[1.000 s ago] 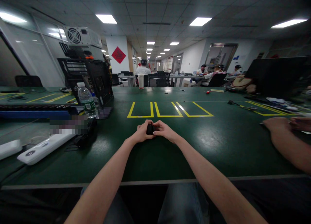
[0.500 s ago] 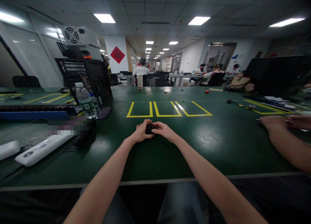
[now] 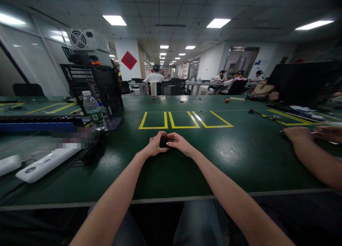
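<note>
A small black object (image 3: 163, 141) sits between my two hands, just above or on the green table; its kind is hard to make out. My left hand (image 3: 156, 145) wraps round its left side, fingers over the far edge and thumb along the near edge. From the right, my right hand (image 3: 178, 144) closes its thumb and fingers on the other side of the object. The fingers cover much of it. Just beyond the hands, yellow tape outlines (image 3: 184, 120) mark the table (image 3: 171, 174).
On the left stand a water bottle (image 3: 93, 112), an open black computer case (image 3: 93, 82) and a white power strip (image 3: 48, 164). A white cup (image 3: 153, 89) is at the far edge. At the right, another person's hand (image 3: 299, 134) holds a thin tool near a black cable (image 3: 264, 115).
Both my hands stay around the black object with almost no visible movement. The other person's hand at the right has shifted slightly left.
</note>
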The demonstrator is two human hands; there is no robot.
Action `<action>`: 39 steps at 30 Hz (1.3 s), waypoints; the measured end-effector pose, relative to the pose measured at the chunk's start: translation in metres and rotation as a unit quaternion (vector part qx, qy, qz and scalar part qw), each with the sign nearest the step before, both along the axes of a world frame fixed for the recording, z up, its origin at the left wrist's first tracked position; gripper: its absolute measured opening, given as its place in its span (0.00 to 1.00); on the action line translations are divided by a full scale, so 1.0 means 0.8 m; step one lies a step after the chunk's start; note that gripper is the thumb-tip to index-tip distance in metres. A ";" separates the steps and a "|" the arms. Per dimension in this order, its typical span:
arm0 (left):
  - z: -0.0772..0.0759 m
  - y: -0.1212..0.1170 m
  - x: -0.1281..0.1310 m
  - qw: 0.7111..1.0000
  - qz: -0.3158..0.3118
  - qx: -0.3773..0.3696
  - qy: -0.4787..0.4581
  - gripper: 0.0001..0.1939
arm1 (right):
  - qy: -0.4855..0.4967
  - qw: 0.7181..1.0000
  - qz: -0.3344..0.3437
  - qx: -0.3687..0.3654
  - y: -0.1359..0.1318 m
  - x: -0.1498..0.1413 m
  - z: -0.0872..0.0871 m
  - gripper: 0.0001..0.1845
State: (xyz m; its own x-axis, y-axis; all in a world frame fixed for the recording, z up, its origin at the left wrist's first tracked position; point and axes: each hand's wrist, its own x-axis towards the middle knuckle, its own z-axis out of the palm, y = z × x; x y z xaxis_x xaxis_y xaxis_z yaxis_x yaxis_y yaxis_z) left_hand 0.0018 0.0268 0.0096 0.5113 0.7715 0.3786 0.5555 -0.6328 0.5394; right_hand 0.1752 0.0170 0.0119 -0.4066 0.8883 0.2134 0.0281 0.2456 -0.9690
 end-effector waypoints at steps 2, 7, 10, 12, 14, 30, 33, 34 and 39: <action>0.001 -0.001 0.000 1.000 0.000 -0.002 0.001 0.29 | -0.004 1.000 0.004 -0.004 -0.002 0.001 0.001 0.18; 0.003 -0.001 -0.001 1.000 0.003 -0.007 0.005 0.30 | -0.012 1.000 0.001 0.007 -0.008 0.001 0.005 0.18; 0.002 -0.001 -0.001 1.000 0.001 -0.008 0.004 0.30 | -0.021 0.999 -0.019 0.018 -0.008 0.001 0.005 0.15; 0.002 -0.001 -0.001 1.000 -0.001 -0.007 0.004 0.30 | -0.028 0.999 -0.027 0.020 -0.007 0.001 0.005 0.15; 0.003 -0.001 -0.001 1.000 -0.001 -0.008 0.003 0.30 | -0.036 0.999 -0.027 0.016 -0.006 0.001 0.005 0.16; 0.002 0.000 -0.001 1.000 -0.006 -0.008 0.004 0.31 | -0.021 1.000 -0.012 0.002 -0.005 -0.001 0.005 0.13; 0.004 -0.002 -0.001 1.000 -0.009 -0.010 0.003 0.30 | -0.021 1.000 -0.022 -0.007 -0.002 -0.002 0.001 0.14; 0.004 -0.002 -0.001 1.000 -0.009 -0.011 0.003 0.30 | -0.024 0.999 -0.024 -0.012 -0.001 -0.002 0.001 0.15; 0.006 -0.004 -0.001 1.000 -0.010 -0.016 0.002 0.29 | -0.040 0.998 -0.026 -0.035 -0.002 -0.002 0.003 0.15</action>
